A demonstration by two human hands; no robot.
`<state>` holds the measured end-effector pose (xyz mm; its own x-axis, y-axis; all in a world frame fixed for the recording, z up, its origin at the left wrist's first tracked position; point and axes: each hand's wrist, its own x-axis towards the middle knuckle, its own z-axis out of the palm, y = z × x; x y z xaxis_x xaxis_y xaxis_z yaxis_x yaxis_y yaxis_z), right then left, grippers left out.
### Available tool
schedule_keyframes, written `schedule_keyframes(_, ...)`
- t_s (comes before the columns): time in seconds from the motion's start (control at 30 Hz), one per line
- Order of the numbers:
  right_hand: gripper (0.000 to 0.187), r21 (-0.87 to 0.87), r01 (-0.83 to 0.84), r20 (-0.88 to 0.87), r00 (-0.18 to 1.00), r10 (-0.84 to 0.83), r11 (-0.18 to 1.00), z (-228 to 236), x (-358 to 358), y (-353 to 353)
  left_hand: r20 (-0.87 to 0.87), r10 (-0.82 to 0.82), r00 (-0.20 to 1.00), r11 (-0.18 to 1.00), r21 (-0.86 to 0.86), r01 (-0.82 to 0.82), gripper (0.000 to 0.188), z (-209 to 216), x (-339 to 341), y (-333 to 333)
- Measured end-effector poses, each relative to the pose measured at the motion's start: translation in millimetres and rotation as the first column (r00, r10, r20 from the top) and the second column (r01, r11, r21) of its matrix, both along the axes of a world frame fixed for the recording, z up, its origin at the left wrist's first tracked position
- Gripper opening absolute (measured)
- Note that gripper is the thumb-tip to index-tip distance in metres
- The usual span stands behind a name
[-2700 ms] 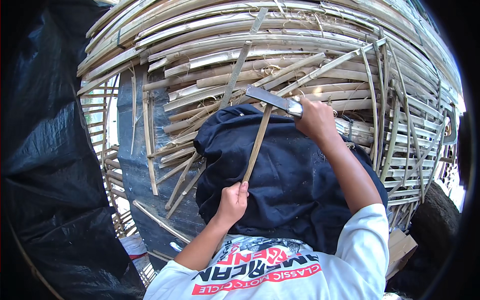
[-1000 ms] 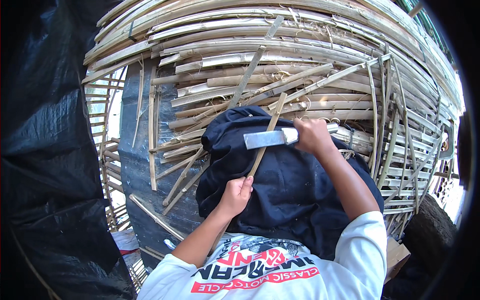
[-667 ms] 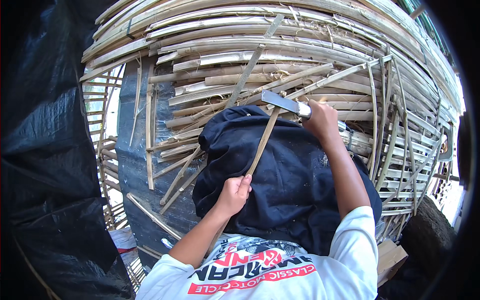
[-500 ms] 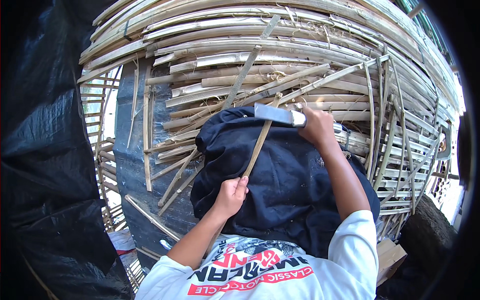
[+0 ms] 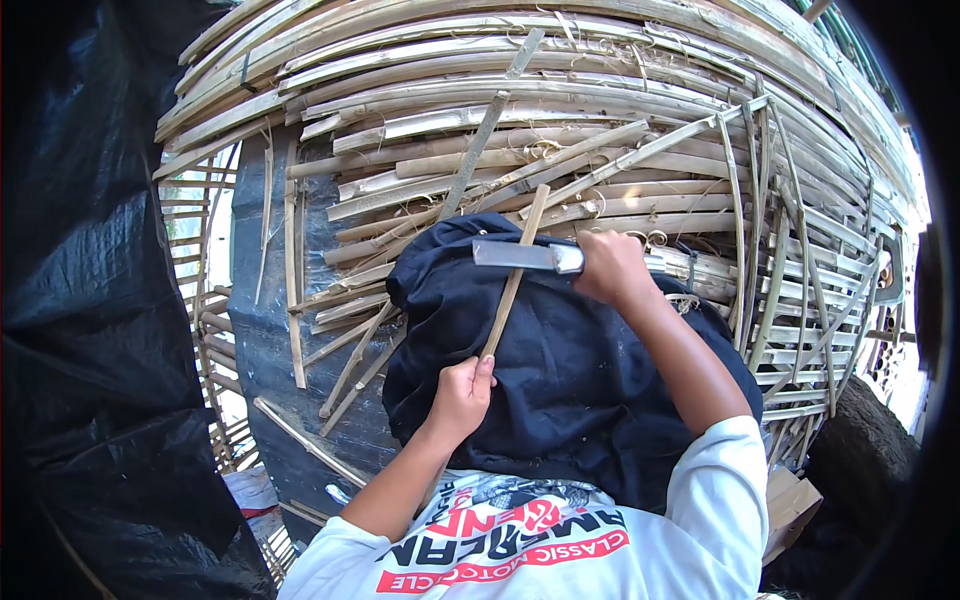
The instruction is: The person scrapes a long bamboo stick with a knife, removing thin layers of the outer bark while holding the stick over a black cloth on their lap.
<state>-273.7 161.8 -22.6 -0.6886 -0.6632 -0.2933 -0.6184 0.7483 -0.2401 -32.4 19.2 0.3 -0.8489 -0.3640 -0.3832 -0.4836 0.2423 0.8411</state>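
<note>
My left hand grips the near end of a bamboo strip, which slants up and away over the dark cloth on my lap. The fist of my right hand is wrapped round the handle of a knife with a broad, flat metal blade. That blade lies across the strip in its upper part, pointing left. Much of the knife's handle is hidden inside my right hand. Above the blade, the far end of the strip sticks out past the cloth's edge.
Long split bamboo pieces are piled ahead, with curly shavings among them. More slats lean at the right. A black plastic sheet hangs on the left. Loose strips lie on a dark board. A cardboard box sits near my right side.
My right hand has moved left and slightly nearer with the knife, so the blade sits lower along the strip. My left hand stays nearly in place, still gripping the strip.
</note>
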Motion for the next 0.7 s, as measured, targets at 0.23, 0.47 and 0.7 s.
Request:
schedule_keyframes(0.23,0.020,0.024,0.018,-0.021,1.000,-0.017,1.000,27,7,8,-0.001,-0.035,0.999,0.998,0.043,0.035,0.039,4,-1,-3)
schedule_keyframes(0.47,0.020,-0.281,0.620,0.373,0.774,-0.512,0.733,-5,28,41,-0.036,-0.018,0.999,0.998,0.060,0.020,0.041,-1,4,-5)
schedule_keyframes(0.7,0.020,-0.154,0.109,0.149,0.985,-0.086,0.982,19,62,13,-0.076,-0.050,0.996,0.998,-0.034,0.048,0.038,-2,4,0)
